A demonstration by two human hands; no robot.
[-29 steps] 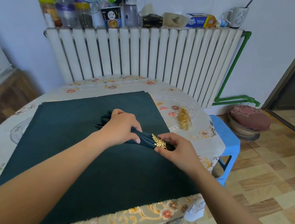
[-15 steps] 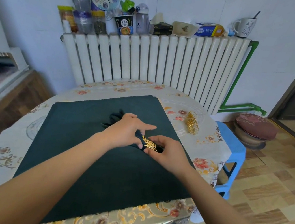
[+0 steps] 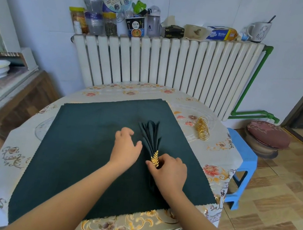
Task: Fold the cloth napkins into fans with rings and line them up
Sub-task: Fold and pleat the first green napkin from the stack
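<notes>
One pleated napkin (image 3: 150,137) is ringed so far: a dark green cloth gathered into folds, its pleats spreading away from the person like a half-open fan, its narrow end pinched through a gold leaf-shaped napkin ring (image 3: 155,158). It lies a little right of centre on the table (image 3: 217,149), on top of a flat stack of unfolded dark green napkins (image 3: 84,144) whose layered corners show at the far edge. The right hand (image 3: 170,171) grips the banded end, fingers curled round the cloth just at the ring, so that grip is clenched on the napkin. The left hand (image 3: 125,148) sits just beside the pleats with fingers relaxed and slightly spread, its thumb side near or touching the fan; it holds nothing. I judge the first fan nearly finished: folding and ringing look done, while spreading the pleats evenly and setting it in place look to be in hand. No row of finished fans is visible anywhere, so the lining up has not begun. A pile of spare gold rings (image 3: 202,130) waits on the flowered tablecloth near the far right corner of the stack, which suggests several napkins remain to fold. Behind the table stands a white radiator (image 3: 165,66) with jars and boxes on top.
</notes>
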